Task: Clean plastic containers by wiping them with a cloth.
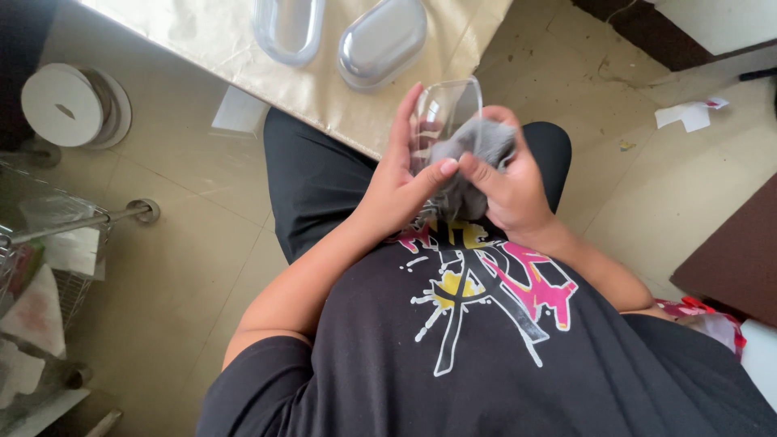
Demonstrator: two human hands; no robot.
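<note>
Head view: centre of the frame.
Left hand (pixel 402 180): fingers gripping clear plastic container (pixel 443 109).
Right hand (pixel 510 188): fingers closed on grey cloth (pixel 469 146), pressed against container.

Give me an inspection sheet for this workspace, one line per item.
Surface: table under a beige cover.
Job's things: clear plastic container, grey cloth pressed into it.
Clutter: two clear oval trays on the table.
Hands: left hand holds the container; right hand grips the cloth.
Cables: nothing seen.
Surroundings: tiled floor, white tape roll, wire basket, paper scraps.
</note>
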